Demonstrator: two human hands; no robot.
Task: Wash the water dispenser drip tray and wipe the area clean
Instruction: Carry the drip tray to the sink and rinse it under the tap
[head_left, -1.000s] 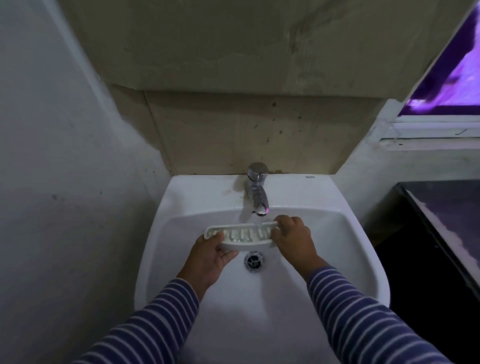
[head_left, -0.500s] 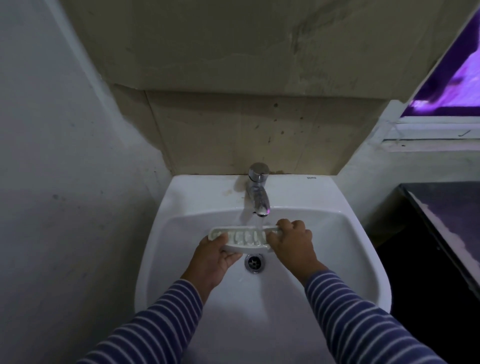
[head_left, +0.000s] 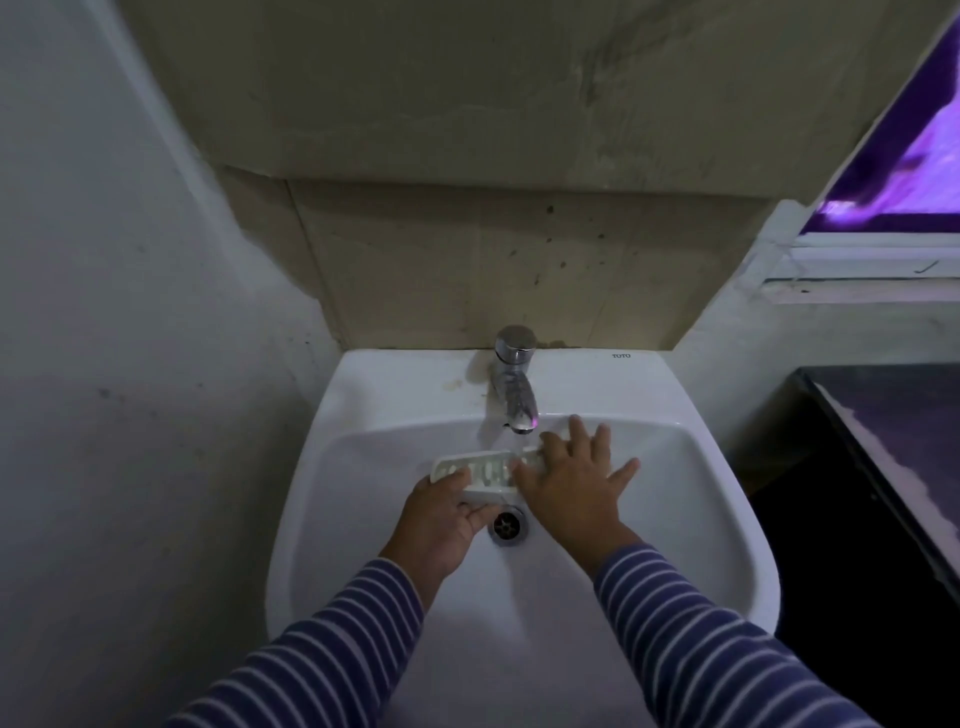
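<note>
A white slotted drip tray (head_left: 478, 470) lies across the basin of a white sink (head_left: 363, 467), just under the chrome tap (head_left: 514, 387), with a thin stream of water falling on its right part. My left hand (head_left: 441, 519) grips the tray's left end from below, thumb on its near edge. My right hand (head_left: 571, 480) is spread flat with straight fingers, covering the tray's right end. The drain (head_left: 506, 526) sits just below the tray.
A grey wall stands close on the left. Stained beige tiles rise behind the sink. A dark counter (head_left: 883, 467) borders the sink on the right, below a purple-lit window (head_left: 914, 156).
My right hand let go of the tray's right end and spread its fingers flat over it. The tray has shifted slightly lower in the basin; my left hand keeps its hold.
</note>
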